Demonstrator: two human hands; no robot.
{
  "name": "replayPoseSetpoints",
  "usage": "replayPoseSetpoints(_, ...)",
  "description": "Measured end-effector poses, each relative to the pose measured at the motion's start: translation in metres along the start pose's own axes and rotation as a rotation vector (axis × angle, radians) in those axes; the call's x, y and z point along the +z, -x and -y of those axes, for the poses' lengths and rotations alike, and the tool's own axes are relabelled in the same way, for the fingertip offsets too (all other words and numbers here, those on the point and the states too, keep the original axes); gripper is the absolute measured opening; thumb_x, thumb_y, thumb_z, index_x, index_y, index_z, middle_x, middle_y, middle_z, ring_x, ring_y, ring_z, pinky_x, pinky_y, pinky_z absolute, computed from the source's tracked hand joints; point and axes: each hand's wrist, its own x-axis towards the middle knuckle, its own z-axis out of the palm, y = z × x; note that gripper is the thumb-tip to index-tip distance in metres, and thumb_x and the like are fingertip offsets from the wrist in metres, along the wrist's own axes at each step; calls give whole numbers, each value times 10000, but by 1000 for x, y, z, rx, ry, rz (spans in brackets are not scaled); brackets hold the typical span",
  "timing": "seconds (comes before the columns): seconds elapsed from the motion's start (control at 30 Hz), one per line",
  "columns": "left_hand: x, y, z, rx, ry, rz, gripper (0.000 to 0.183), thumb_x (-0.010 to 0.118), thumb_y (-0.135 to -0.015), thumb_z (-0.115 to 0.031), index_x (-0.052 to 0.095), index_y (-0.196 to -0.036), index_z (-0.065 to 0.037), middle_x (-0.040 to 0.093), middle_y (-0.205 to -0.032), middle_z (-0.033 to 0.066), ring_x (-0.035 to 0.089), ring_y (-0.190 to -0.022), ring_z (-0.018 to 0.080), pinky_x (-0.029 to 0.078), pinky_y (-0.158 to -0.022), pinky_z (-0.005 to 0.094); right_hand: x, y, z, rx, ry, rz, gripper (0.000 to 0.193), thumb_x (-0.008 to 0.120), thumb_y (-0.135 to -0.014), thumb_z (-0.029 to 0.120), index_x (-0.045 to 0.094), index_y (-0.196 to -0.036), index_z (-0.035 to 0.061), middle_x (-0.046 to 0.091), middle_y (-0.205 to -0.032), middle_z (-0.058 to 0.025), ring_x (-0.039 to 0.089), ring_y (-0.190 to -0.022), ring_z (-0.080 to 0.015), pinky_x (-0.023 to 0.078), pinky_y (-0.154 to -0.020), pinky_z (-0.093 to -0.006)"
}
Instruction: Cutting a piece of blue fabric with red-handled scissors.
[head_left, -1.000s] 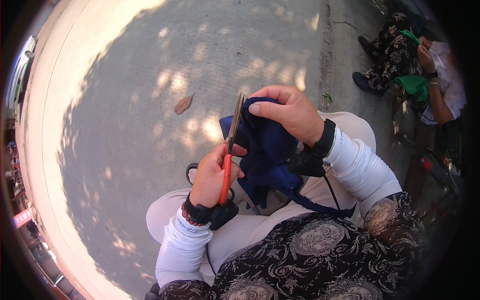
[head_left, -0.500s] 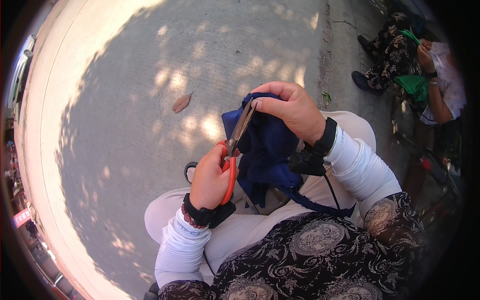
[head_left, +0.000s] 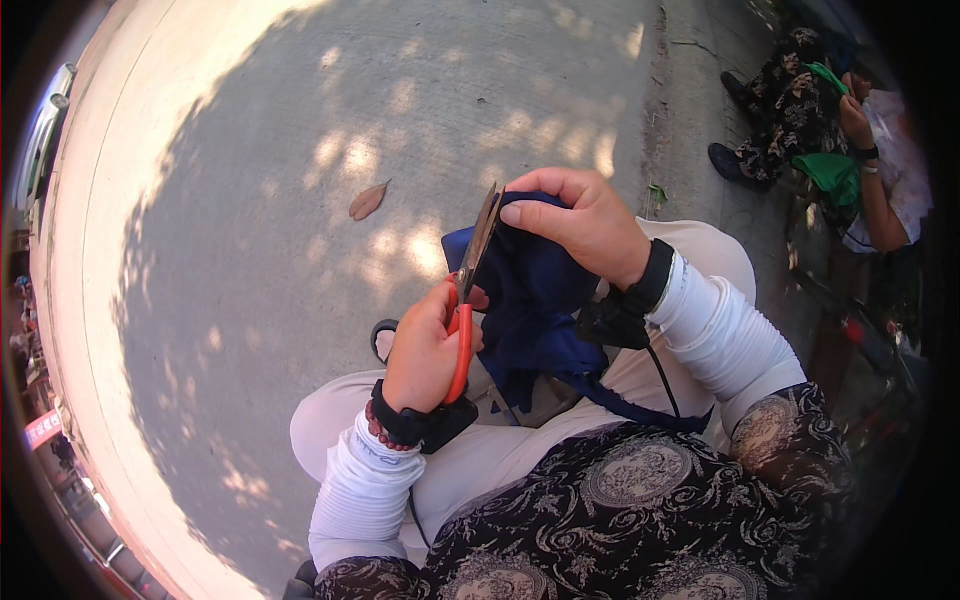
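Observation:
My left hand [head_left: 420, 355] is wrapped round the red handles of a pair of scissors [head_left: 478, 250]. Their dark metal blades point up and away, nearly together, with the tips beside the upper edge of a navy blue cloth [head_left: 545, 290]. Between thumb and forefinger, my right hand [head_left: 585, 225] pinches that edge right by the blade tips. The cloth hangs down from there between my knees, and a narrow strip of it trails across my right thigh. Whether the blades have any cloth between them is hard to make out.
A brown dry leaf [head_left: 369, 200] lies on the concrete ground [head_left: 250, 300] ahead. At the far right another person sits holding green cloth [head_left: 832, 175]. A dark cable [head_left: 665, 385] hangs from my right wrist device. A parked vehicle [head_left: 45, 130] shows at the left rim.
The scissors have shifted slightly, their tips now farther up beside the cloth's edge and clear of my right thumb. My right hand keeps its pinch on the cloth.

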Motion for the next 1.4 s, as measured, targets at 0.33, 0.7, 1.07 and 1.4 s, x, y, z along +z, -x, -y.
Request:
replayPoseSetpoints(0.33,0,-2,8,45,-128,-40,266,595,-809,-11,571,-1072,21,633,-840,124,602,-745,163,471,-678,282,-5,-1,-2,-66,-28,-39,216,644,-900,115,654,-1065,-24,684,-936,-55,638,-829,-98,524,-754,-227)
replayPoseSetpoints(0.7,0,-4,5,36,-92,-13,376,488,-725,7,565,-1093,30,630,-1002,101,610,-720,147,504,-694,275,1,1,-5,-130,190,-50,197,662,-848,92,689,-1009,-19,688,-858,-39,626,-771,-74,500,-687,-210)
replayPoseSetpoints(1.07,-3,2,-4,-33,68,0,372,452,-749,24,556,-1107,35,621,-1048,109,598,-740,130,491,-709,258,1,3,2,-36,156,-54,201,654,-873,97,678,-1035,-19,690,-918,-34,623,-831,-81,506,-755,-220)
replayPoseSetpoints(1.4,-3,2,4,-37,-60,4,373,493,-715,-5,564,-1080,28,622,-1005,96,606,-721,148,502,-696,278,2,3,-1,-143,176,-113,213,645,-874,112,684,-1039,-16,679,-869,-21,614,-783,-67,499,-697,-212)
